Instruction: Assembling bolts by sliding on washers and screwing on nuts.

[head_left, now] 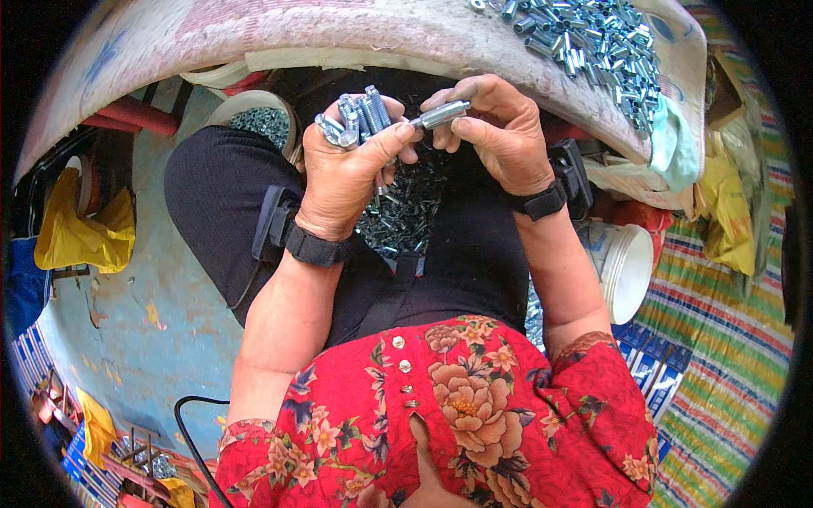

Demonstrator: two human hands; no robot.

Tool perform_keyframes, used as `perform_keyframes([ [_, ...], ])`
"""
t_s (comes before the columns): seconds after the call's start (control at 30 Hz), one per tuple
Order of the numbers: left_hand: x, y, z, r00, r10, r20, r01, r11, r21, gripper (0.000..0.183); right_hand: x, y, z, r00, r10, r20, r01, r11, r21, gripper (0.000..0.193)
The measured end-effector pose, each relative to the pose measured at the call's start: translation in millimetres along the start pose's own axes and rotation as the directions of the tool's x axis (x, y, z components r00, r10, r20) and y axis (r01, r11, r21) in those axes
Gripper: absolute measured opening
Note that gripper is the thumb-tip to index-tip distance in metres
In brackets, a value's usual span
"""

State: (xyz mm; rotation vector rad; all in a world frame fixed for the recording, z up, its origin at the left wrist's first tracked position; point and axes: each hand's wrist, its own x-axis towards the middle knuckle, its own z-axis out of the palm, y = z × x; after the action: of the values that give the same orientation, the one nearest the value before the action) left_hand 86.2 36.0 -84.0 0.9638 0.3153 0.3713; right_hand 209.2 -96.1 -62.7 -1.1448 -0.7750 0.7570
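My left hand (334, 186) is closed around a bunch of shiny threaded bolts (366, 112), which stick up past the fingers. My right hand (506, 135) pinches a silver metal sleeve (444, 113) between thumb and fingers. The sleeve lies nearly level, its left end meeting the left thumb and fingertips; a thin shank shows at that end. Whether the left fingers hold this shank is hard to make out. Below both hands, between my knees, is a heap of small dark metal pieces (402, 216).
A cloth-covered table edge (373, 34) curves across the front, bearing a pile of metal sleeves (593, 46) at the right. A bucket of small metal parts (262, 123) stands at the left. A white bucket (631, 275) lies tipped at the right, near striped sheeting (720, 339).
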Motion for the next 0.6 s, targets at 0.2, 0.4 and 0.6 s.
perform_keyframes([
  [0.2, 0.3, 1.1, 0.3, 1.000, -0.004, -0.019, 0.005, 0.999, 0.052, 0.019, 4.2, -4.7, 7.9, 0.990, 0.119, -0.072, -0.133, 0.964, -0.232, 0.010],
  [0.4, -0.8, 2.4, 1.7, 0.985, -0.136, 0.104, 0.138, 0.990, -0.018, 0.017, 17.3, -19.8, 23.8, 0.995, 0.097, -0.027, -0.095, 0.822, -0.562, 0.014],
  [0.6, 3.5, 5.8, -2.8, 0.986, -0.157, 0.053, 0.164, 0.971, -0.175, 0.022, 37.8, -11.0, 37.4, 0.987, -0.162, -0.001, 0.105, 0.641, -0.760, 0.015],
])
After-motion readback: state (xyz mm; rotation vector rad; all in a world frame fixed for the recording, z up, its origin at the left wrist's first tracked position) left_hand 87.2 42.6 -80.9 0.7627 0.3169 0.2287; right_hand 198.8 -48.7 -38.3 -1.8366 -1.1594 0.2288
